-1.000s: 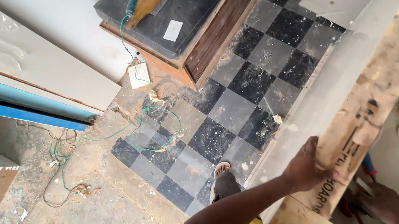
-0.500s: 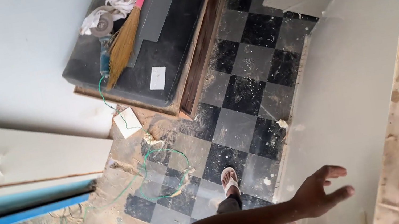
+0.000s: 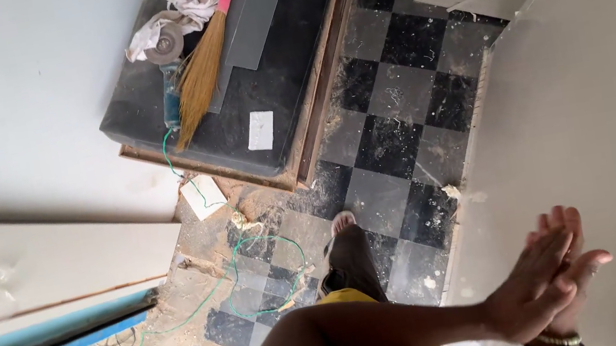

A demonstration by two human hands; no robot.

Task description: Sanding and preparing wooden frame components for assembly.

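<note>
- Left hand (image 3: 529, 288) and right hand (image 3: 570, 271) pressed palm to palm, fingers straight, nothing held (over the pale board (image 3: 593, 133)).
- Board edge lies along the checkered floor (image 3: 394, 142); open tiles are left beside the sandalled foot (image 3: 348, 251).
- Broom (image 3: 202, 65) is laid on the dark slab (image 3: 270, 96).

The left hand (image 3: 532, 290) and the right hand (image 3: 570, 271) meet low on the right, palms pressed flat together, fingers straight and fanned slightly — nothing held between them. The left forearm runs bare from a yellow sleeve; the right wrist wears a bracelet — mostly hidden behind.
</note>
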